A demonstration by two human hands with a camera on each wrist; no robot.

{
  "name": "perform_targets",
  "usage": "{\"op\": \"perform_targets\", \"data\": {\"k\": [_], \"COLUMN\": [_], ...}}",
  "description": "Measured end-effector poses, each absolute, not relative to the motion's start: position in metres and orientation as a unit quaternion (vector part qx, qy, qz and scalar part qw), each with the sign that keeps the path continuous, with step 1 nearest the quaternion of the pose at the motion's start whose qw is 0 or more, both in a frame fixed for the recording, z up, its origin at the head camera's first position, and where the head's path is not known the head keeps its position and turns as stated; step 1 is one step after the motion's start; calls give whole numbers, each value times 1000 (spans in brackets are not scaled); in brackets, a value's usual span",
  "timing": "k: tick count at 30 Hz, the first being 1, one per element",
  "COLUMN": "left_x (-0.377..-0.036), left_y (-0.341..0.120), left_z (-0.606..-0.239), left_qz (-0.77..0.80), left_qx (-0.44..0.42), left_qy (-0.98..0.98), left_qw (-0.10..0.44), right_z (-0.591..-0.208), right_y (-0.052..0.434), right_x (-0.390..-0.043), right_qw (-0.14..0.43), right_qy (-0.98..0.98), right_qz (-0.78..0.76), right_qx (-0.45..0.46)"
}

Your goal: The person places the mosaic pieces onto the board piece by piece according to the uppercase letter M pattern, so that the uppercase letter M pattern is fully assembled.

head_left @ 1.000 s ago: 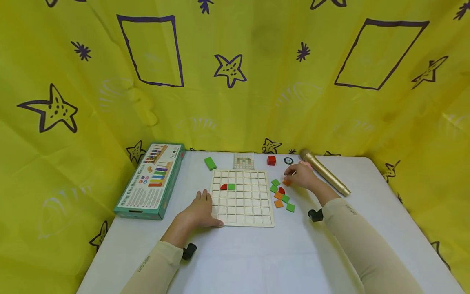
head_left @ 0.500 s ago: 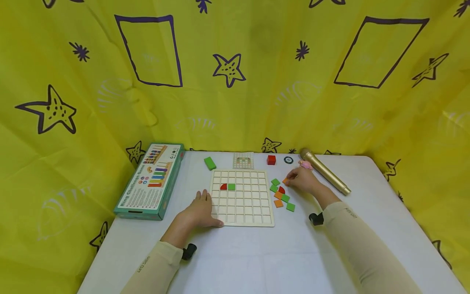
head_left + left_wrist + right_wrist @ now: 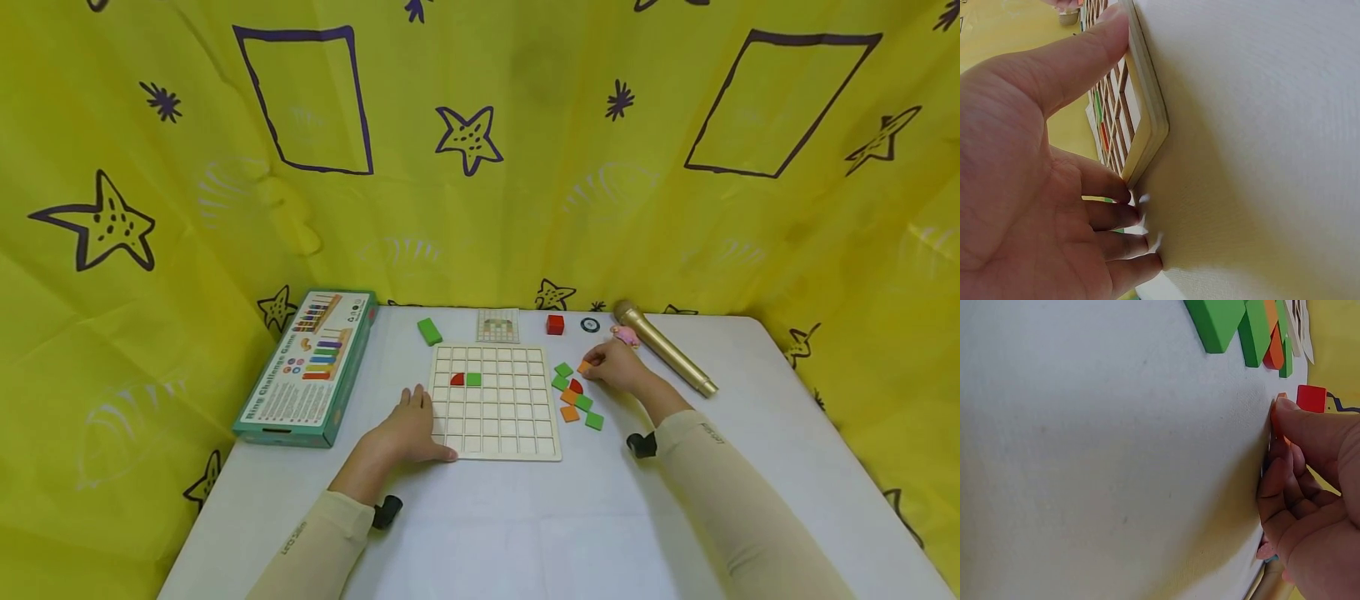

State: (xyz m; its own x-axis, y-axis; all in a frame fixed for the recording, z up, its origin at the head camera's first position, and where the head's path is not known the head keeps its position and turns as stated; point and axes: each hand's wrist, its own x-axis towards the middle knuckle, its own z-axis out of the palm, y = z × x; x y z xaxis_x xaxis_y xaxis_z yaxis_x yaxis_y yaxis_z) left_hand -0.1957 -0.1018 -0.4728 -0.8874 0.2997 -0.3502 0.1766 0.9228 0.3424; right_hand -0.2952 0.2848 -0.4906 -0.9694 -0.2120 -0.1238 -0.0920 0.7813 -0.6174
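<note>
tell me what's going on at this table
A person's left hand rests at the near left corner of a gridded board. The right hand pinches an orange tile beside a loose cluster of tiles to the board's right. On the board, a red rounded piece and a green square sit side by side.

- The right grip (image 3: 615, 367) hides part of the orange tile (image 3: 583, 367).
- The left grip (image 3: 407, 429) covers some of the left edge of the board (image 3: 497, 427).
- Marks on the round disc (image 3: 590, 325) are too small to read.
- Both sleeves (image 3: 738, 496) are cut off at the near edge.
</note>
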Motion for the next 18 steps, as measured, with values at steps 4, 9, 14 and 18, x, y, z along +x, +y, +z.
{"op": "perform_targets", "data": {"k": [4,9,14,18], "left_x": [-195,-195,-195,-195], "left_y": [-102,-101,-101,-102], "left_z": [-473,-471,-472,-473], "left_qz": [152,150,148,149], "left_qx": [124,125,126,125], "left_qy": [960,960,961,961], "left_qw": [201,199,198,198], "right_z": [-489,-489,-487,-486], "right_y": [283,284,288,290], "right_x": [-293,-293,-292,-291], "right_qw": [94,86,90,85], "right_qy": [938,936,932,929], "right_qz": [-321,-325,-335,-341], "right_qx": [-86,-101,-108,-118]}}
